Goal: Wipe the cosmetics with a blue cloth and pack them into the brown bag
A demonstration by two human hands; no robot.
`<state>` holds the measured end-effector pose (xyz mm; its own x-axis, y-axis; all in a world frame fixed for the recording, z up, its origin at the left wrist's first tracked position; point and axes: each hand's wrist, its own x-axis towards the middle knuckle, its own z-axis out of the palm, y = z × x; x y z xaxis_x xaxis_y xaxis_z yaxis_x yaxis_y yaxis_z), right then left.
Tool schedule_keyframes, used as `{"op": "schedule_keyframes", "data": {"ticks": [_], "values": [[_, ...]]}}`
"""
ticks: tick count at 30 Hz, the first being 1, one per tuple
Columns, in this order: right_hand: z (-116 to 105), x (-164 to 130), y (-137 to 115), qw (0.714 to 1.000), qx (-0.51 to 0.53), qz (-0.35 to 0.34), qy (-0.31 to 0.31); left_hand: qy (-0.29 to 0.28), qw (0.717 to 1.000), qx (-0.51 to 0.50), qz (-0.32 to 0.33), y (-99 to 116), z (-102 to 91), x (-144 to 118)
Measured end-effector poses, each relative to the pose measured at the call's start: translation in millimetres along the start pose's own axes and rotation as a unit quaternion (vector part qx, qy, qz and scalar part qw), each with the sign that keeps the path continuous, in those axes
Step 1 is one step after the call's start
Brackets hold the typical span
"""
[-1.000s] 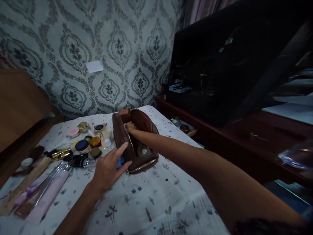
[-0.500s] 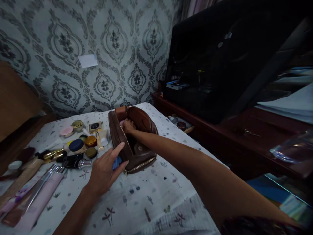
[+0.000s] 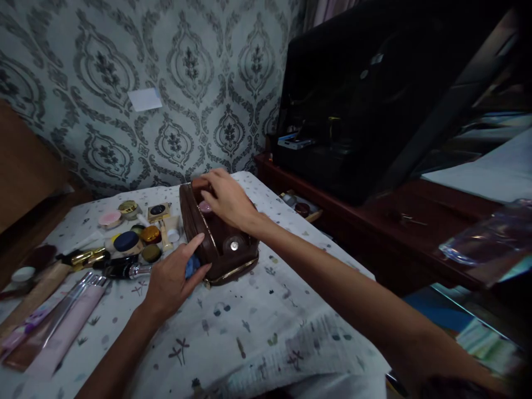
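A brown handbag [image 3: 239,266], unzipped along the top, sits on the cloth. My left hand [image 3: 168,282] rests against its near left side, thumb and index finger apart; its other fingers are partly hidden. Something blue [image 3: 192,266] shows between this hand and the bag. Over the bag's mouth is my right hand [image 3: 228,199], fingers apart at the far end beside a tan strap [image 3: 199,183]; I see nothing held. A small pink item [image 3: 205,206] lies inside the bag, under the right thumb. Much of the interior is hidden by the right hand.
Left of the bag lie jars, a navy-lidded jar [image 3: 128,243], a pink round container [image 3: 110,219], a black compact [image 3: 158,210], tubes [image 3: 68,327] and brushes. A dark red desk [image 3: 374,233] with a large black screen [image 3: 332,111] borders the right. A cardboard box [image 3: 29,166] stands left.
My right hand has risen from deep inside the bag to above its opening. My left hand stays at the bag's near left side. The view has shifted slightly.
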<state>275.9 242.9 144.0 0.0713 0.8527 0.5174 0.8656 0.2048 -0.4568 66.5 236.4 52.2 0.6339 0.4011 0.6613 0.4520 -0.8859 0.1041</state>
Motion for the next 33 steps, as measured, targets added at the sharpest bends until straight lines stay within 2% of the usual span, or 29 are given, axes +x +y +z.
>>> {"op": "schedule_keyframes", "data": {"ticks": [2,3,5,7,9,13,16,21,24,26,28,29,30,31,33], "values": [[-12.7,-29.8,13.1,0.995,-0.026,0.014,0.099,-0.001,1.0,-0.002,-0.008,1.5,-0.7,0.0],[-15.1,-44.3,21.8,0.992,-0.024,0.051,0.112,0.001,1.0,-0.002,-0.011,2.6,-1.4,0.3],[-13.6,-66.8,39.0,0.987,0.018,0.141,0.08,0.002,1.0,-0.002,-0.015,5.1,-2.9,1.3],[-8.5,-77.1,50.5,0.981,0.067,0.182,0.03,0.0,1.0,-0.001,-0.016,7.0,-4.1,2.6],[-5.0,-76.8,53.9,0.982,0.077,0.173,0.007,-0.005,1.0,-0.003,-0.018,7.6,-4.5,3.6],[-6.0,-68.6,50.6,0.99,0.056,0.128,0.009,-0.005,1.0,-0.015,-0.024,6.9,-2.9,4.3],[-5.0,-69.7,54.9,0.991,0.056,0.115,0.032,-0.005,1.0,-0.021,-0.019,8.3,-1.1,4.4],[3.1,-75.2,68.6,0.987,0.085,0.118,0.071,-0.051,0.998,-0.012,-0.034,11.3,-2.0,4.2],[2.7,-80.1,58.1,0.984,0.062,0.125,0.109,-0.045,0.998,-0.015,-0.033,6.0,-5.2,0.3],[0.4,-87.4,38.1,0.978,0.04,0.08,0.189,-0.02,0.999,-0.02,-0.038,-2.2,-7.5,-4.1],[0.6,-97.0,10.5,0.958,0.035,-0.029,0.283,-0.009,0.998,-0.013,-0.059,-13.7,-9.4,-9.1],[3.1,-101.8,-4.7,0.952,0.056,-0.079,0.289,-0.016,0.997,-0.002,-0.076,-20.0,-10.2,-11.7],[7.9,-105.9,-19.7,0.944,0.091,-0.142,0.284,-0.028,0.995,0.012,-0.095,-26.4,-11.1,-14.2],[15.3,-108.8,-33.9,0.933,0.128,-0.226,0.249,-0.042,0.992,0.026,-0.113,-32.7,-12.1,-16.7],[38.5,-109.6,-57.7,0.919,0.163,-0.321,0.16,-0.065,0.985,0.054,-0.148,-44.8,-15.6,-21.0]]}}
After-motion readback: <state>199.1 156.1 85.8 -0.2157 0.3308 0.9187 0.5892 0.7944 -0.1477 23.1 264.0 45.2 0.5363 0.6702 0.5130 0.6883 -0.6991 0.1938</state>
